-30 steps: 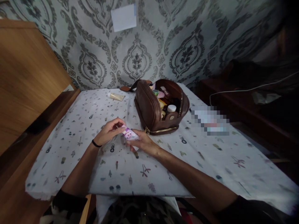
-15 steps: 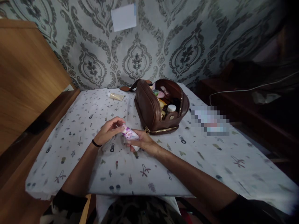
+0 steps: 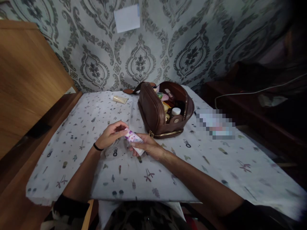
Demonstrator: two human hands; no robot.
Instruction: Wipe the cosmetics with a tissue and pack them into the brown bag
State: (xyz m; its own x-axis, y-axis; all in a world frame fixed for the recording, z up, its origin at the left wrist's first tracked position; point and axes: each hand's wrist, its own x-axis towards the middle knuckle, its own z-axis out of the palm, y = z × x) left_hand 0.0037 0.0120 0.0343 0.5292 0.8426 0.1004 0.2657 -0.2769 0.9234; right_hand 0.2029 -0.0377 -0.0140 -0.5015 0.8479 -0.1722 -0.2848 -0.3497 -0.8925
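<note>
the person is holding a white and purple tube (image 3: 134,139) above the patterned cloth (image 3: 168,188), near the open brown bag (image 3: 150,107). the left hand (image 3: 110,135) is pinching its far end between thumb and curled fingers; the right hand (image 3: 149,146) is gripping its body, thumb on top. a beige tube (image 3: 120,99) is lying farther back, left of the bag

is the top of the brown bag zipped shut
No, the brown bag gapes open at the top, its zipper edges parted and a round white cap showing inside.
</note>
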